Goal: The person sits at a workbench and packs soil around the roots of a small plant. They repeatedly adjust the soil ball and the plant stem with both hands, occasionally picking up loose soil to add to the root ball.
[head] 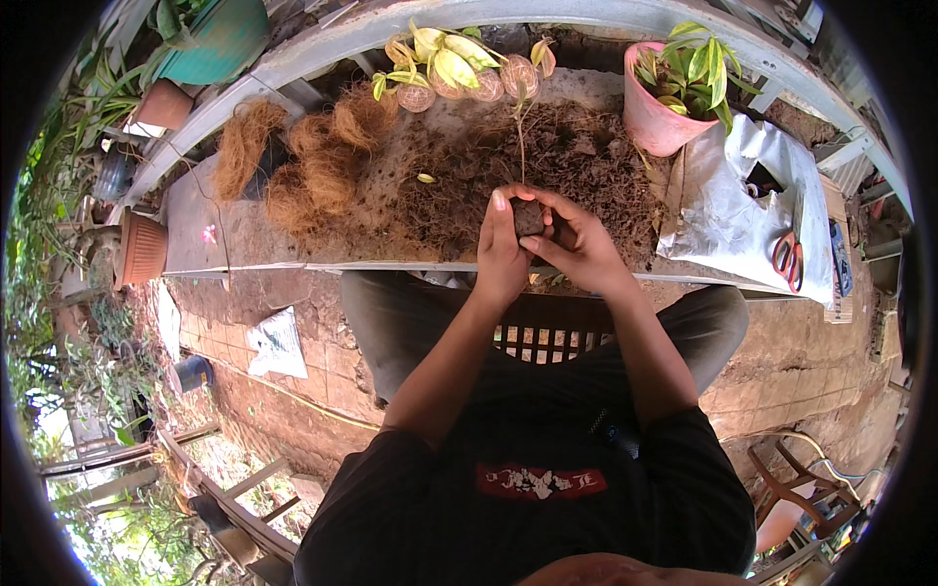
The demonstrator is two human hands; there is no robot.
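Note:
A dark, rounded lump of soil (529,218) sits between my two hands, above the near edge of the table. My left hand (504,238) cups its left side, thumb on top. From the right, my right hand (585,245) curls around it with the fingertips meeting at the far side. A thin plant stem (522,150) rises just beyond the lump; whether it grows from it is hidden by my fingers. Loose dark potting soil (593,161) mixed with fibres is spread on the table (194,242) around and behind my hands.
Clumps of brown coconut fibre (315,176) lie left. Several string-wrapped plant balls (416,97) with yellow-green leaves line the back. A pink pot (659,110) holds a leafy plant. Right of it, orange-handled scissors (788,260) rest on a white plastic bag (714,198). A terracotta pot (143,249) stands left.

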